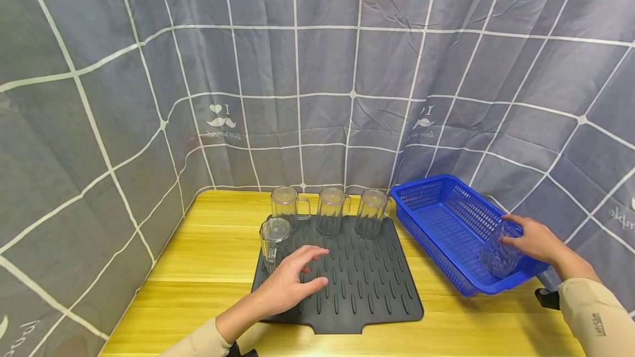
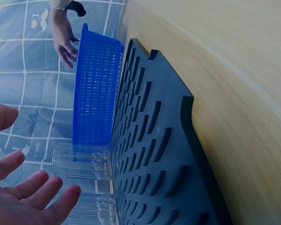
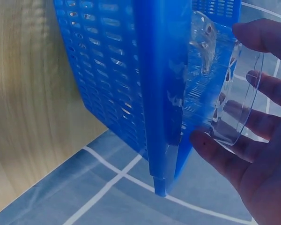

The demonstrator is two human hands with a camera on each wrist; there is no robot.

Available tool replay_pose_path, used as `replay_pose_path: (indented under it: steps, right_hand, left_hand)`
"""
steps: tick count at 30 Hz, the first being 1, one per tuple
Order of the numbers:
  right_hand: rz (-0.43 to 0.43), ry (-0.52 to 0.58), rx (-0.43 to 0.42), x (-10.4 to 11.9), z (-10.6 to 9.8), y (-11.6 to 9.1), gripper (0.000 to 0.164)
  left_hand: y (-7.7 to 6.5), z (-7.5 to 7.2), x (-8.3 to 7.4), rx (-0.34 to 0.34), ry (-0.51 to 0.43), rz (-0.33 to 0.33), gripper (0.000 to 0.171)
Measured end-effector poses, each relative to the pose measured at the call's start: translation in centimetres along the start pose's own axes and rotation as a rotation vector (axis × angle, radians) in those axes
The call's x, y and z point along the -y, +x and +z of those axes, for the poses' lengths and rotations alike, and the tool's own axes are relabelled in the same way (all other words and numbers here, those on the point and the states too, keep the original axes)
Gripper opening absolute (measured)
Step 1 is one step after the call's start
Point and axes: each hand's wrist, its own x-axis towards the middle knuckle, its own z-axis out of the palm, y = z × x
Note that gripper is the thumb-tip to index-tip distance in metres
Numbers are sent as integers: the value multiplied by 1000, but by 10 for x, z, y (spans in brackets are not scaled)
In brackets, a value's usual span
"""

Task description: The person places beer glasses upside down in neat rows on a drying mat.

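My right hand [image 1: 538,241] is at the near right end of a blue plastic basket [image 1: 421,230], with fingers and thumb round a clear glass mug [image 1: 498,257] inside it. In the right wrist view the mug's handle [image 3: 205,44] points toward the basket wall, and the fingers [image 3: 260,119] show through the glass. Over the dark grey drying mat [image 1: 342,310] hovers my left hand [image 1: 290,285], fingers spread and holding nothing. Just beyond it a clear mug [image 1: 274,233] stands on the mat's left side, partly hidden by the hand.
Along the mat's back edge stand three more clear mugs, a left one [image 1: 284,203], a middle one [image 1: 329,214] and a right one [image 1: 371,215]. The basket stands right of the mat on a wooden table [image 1: 198,258]. A grey checked curtain [image 1: 322,70] surrounds the table.
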Motion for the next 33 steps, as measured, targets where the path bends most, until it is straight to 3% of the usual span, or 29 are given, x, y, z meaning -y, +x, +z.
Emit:
replay_pose_path:
  steps: [33]
  right_hand:
    - [-23, 37, -50, 18, -17, -1, 67]
  left_hand:
    - [-1, 4, 4, 35, -14, -37, 54]
